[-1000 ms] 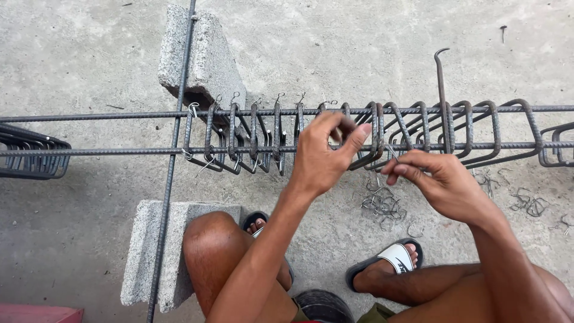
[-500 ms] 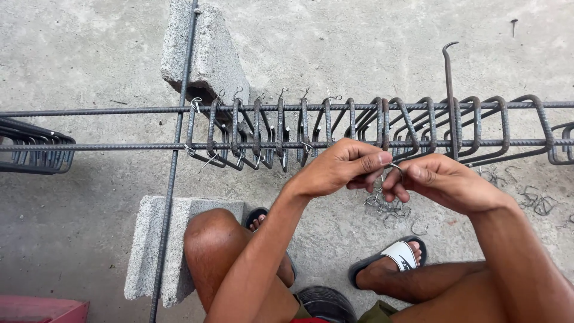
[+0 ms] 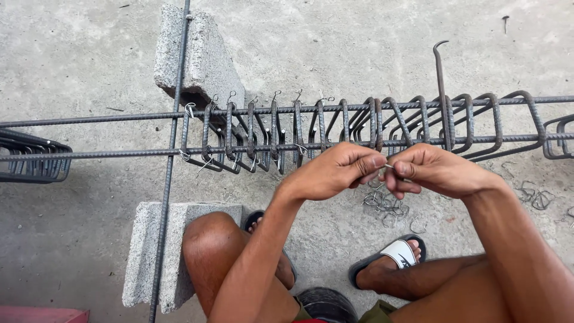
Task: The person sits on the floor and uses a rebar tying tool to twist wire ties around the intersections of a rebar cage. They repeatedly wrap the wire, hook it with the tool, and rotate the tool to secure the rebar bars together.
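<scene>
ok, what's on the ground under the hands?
A loose pile of bent tie wires lies on the concrete floor below the left hand and right hand. Whatever sits directly beneath the hands is covered.

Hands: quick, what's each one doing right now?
Left hand: closed, pinching one end of a thin wire.
Right hand: closed, pinching the wire's other end, just below the rebar cage.

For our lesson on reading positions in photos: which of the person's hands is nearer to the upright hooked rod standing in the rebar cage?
Right. The right hand lies just below the hooked rod, nearly under its foot. The left hand is farther along the cage, away from the rod.
</scene>
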